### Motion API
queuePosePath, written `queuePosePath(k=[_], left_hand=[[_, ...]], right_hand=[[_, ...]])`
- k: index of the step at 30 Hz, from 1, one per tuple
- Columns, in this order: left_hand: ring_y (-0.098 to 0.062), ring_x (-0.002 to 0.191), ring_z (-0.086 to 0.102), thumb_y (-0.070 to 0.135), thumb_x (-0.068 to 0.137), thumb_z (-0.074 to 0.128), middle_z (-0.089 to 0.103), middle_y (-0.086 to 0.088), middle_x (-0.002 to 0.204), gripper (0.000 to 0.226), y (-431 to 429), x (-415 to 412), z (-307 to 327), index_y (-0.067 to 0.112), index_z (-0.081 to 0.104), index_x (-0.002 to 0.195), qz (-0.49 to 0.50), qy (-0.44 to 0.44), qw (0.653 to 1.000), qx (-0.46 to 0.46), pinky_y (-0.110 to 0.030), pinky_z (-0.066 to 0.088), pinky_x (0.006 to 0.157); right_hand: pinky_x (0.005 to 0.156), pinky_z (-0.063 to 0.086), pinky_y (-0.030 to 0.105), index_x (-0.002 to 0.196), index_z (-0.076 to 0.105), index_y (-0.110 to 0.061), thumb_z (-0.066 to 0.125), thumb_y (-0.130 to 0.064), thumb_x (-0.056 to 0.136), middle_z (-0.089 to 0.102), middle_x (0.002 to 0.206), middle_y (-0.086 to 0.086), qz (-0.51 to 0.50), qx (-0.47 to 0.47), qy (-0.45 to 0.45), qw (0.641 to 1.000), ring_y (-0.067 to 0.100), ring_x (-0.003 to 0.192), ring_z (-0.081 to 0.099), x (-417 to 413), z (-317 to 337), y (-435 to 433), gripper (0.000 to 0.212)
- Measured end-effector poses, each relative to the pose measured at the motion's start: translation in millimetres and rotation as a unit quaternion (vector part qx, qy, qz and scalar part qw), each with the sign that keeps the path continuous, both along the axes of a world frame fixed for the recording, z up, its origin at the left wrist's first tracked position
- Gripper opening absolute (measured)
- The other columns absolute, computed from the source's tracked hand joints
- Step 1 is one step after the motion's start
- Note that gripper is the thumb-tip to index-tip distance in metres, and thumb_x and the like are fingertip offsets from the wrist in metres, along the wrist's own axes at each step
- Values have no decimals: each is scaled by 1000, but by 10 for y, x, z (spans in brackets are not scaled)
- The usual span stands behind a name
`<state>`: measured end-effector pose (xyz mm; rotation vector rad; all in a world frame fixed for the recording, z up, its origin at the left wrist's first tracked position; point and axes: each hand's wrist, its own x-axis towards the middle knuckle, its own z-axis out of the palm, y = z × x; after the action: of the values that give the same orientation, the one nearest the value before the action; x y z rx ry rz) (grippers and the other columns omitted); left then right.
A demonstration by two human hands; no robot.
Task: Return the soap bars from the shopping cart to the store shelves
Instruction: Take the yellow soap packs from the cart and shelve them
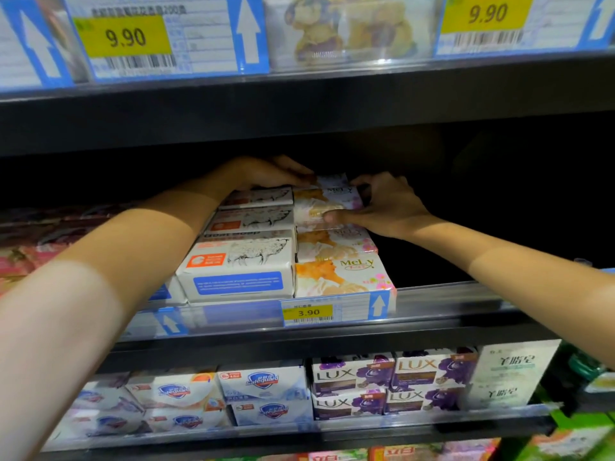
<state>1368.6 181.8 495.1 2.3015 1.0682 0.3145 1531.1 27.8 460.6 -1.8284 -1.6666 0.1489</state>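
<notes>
As hands (382, 204) clasp glossy boxed soap (327, 202)

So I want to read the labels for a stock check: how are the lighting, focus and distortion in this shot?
Head view: the middle shelf's back is in deep shadow, so the floral MeLy soap bar between both hands is dim; the yellow 3.90 price tag reads clearly but its clear plastic shelf strip glares; the forearms near the lens are soft and stretched; shelf edges bow from the wide angle.
</notes>
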Motion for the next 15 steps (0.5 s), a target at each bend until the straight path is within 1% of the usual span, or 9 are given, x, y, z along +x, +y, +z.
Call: queuePosePath(k=[2, 3, 6, 8, 10, 13, 15], left_hand=[[3, 110, 38, 32, 92, 56, 42, 23, 118, 41, -18, 17, 10, 30, 51, 132, -1, 9, 1000, 5, -10, 32, 87], [2, 112, 36, 34, 92, 55, 41, 23, 118, 42, -36, 13, 16, 31, 50, 133, 1, 14, 1000, 3, -10, 31, 87], [-2, 117, 36, 36, 92, 55, 40, 18, 124, 43, -43, 16, 35, 31, 49, 134, 2, 25, 1000, 6, -18, 28, 93], [-7, 126, 36, 36, 93, 54, 41, 13, 135, 44, -51, 35, 60, 30, 48, 136, -5, 41, 999, 22, -20, 26, 96], [-13, 133, 33, 35, 94, 51, 37, 7, 145, 45, -74, 48, 84, 27, 45, 138, -8, 62, 997, 34, -22, 24, 99], [-16, 134, 33, 32, 94, 52, 35, 3, 148, 46, -100, 61, 103, 23, 44, 139, -9, 68, 997, 34, -21, 25, 100], [-17, 133, 35, 31, 95, 52, 36, 1, 147, 46, -131, 77, 119, 21, 44, 139, -15, 75, 997, 32, -23, 27, 102]], right_hand=[[86, 35, 23, 127, 56, -22, 71, -61, 67, 63, 123, 2, 3, -7, -2, 1000, 22, 120, 52, 6, 0, 5, 73], [88, 35, 23, 126, 56, -23, 71, -62, 66, 63, 123, 2, 5, -10, 1, 1000, 21, 120, 52, 15, 1, 9, 74], [90, 37, 22, 127, 56, -23, 74, -59, 66, 63, 123, 1, 13, -25, 16, 999, 19, 119, 54, 27, 15, -6, 73], [88, 38, 20, 127, 56, -22, 76, -55, 67, 63, 122, 1, 17, -29, 22, 999, 18, 117, 56, 28, 27, -9, 71], [88, 38, 19, 126, 58, -20, 77, -52, 67, 64, 121, 2, 13, -26, 21, 999, 18, 116, 56, 21, 37, -6, 70], [99, 38, 26, 126, 57, -17, 77, -53, 66, 63, 123, 6, 1, -17, 10, 1000, 24, 121, 52, 4, 35, 16, 73], [100, 36, 28, 128, 55, -17, 77, -53, 67, 62, 125, 7, -9, -11, -4, 1000, 26, 124, 48, -10, 26, 18, 74]])
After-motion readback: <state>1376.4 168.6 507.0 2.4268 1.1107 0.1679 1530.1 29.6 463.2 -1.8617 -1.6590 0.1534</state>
